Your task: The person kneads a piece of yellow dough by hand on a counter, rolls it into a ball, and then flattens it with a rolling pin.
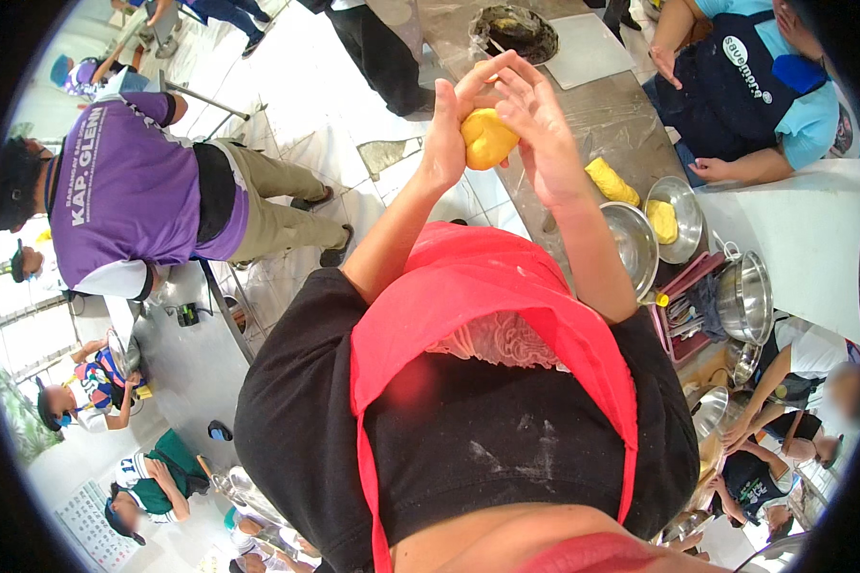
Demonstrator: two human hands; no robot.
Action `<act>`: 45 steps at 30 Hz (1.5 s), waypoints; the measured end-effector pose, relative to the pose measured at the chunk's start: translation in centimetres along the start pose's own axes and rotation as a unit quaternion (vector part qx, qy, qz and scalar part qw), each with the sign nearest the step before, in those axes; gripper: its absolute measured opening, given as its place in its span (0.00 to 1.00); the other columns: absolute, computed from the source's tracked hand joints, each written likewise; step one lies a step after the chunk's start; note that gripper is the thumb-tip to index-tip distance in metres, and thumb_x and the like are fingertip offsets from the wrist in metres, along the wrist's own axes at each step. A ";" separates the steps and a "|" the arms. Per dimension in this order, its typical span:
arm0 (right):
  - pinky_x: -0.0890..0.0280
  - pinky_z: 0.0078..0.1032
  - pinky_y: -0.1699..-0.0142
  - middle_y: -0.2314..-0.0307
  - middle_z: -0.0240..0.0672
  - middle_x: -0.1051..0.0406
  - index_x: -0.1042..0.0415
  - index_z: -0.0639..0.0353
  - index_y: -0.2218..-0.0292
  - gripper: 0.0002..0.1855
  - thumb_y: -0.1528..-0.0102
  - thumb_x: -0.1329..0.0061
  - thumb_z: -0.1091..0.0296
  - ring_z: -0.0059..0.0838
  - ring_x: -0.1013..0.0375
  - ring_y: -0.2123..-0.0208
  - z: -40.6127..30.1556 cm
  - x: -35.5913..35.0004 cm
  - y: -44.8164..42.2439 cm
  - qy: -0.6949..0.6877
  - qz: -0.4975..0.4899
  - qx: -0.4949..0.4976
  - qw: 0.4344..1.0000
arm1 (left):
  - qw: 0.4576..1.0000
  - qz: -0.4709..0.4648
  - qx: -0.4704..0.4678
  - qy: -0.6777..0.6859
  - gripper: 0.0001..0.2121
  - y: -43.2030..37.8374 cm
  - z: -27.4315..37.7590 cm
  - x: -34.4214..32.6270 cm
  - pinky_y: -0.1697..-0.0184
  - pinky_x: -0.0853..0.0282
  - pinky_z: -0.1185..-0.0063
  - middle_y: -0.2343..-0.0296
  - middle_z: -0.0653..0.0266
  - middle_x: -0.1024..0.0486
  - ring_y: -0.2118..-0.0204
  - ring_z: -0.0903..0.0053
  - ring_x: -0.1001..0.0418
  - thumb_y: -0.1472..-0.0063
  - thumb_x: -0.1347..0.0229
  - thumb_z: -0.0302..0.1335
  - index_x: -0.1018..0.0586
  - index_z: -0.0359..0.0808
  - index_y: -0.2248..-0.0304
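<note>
A smooth yellow dough ball [487,140] is held in the air between my two hands, in front of my red apron [473,272]. My left hand [448,132] cups it from the left, with the palm against its side and the thumb upright. From the right, my right hand [541,129] curves round it, and its fingers reach over towards the left fingers. The inner palms and part of the dough's far side are hidden. Below and right of the hands, a rough yellow dough log [611,181] lies on the plastic-covered table [580,114].
Beside the log stand an empty steel bowl [629,240] and another bowl [677,193] holding yellow dough. A pink tray [677,347] contains utensils. Farther off are a dark round pan [519,34] and a white board [591,50]. People stand around; one wears a navy apron [724,86].
</note>
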State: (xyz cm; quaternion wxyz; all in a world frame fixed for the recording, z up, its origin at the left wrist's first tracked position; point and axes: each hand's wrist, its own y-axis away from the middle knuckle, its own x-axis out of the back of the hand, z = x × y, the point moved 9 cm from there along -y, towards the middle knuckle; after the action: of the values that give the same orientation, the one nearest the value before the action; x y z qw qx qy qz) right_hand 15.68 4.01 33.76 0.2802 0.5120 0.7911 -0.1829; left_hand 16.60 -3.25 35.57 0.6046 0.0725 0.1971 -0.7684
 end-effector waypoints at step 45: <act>0.41 0.14 0.82 0.75 0.30 0.31 0.30 0.60 0.65 0.11 0.50 0.46 0.69 0.18 0.31 0.79 -5.5 9.6 7.3 0.087 0.317 0.144 0.933 | 0.941 -0.019 -0.192 -0.277 0.36 -2.5 -2.0 -7.3 0.39 0.67 0.66 0.42 0.53 0.54 0.38 0.57 0.63 0.39 0.74 0.56 0.47 0.35 0.42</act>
State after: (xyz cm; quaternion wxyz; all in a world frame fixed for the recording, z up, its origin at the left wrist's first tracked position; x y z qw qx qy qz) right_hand 17.86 16.97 31.94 0.1768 0.7849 0.5741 -0.1517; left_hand 15.86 4.55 36.79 0.6231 -0.2642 0.1665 -0.7171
